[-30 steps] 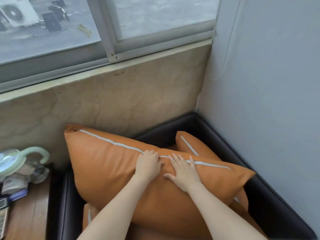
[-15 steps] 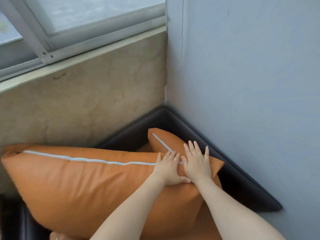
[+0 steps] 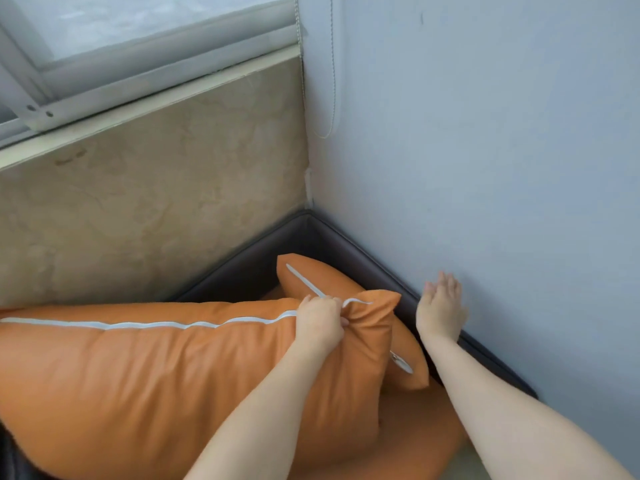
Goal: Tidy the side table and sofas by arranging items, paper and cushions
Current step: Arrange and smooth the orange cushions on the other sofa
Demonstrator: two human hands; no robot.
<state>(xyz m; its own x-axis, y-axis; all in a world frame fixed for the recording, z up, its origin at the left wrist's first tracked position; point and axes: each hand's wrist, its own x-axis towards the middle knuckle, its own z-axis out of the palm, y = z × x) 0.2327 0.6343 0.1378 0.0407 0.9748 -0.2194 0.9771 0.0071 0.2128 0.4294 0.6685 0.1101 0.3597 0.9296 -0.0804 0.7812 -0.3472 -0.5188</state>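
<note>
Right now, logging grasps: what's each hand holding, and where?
Left hand grips the big orange cushion at its top edge near the right corner. Right hand holds nothing.

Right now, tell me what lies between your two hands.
In the head view, the big cushion's pinched corner and the smaller cushion behind it lie between left hand and right hand.

Left hand [image 3: 320,323]: now grips the front cushion [image 3: 166,375] near its corner, no longer flat.
Right hand [image 3: 440,311]: lifts off the cushion, open beside the wall [image 3: 502,168].
</note>
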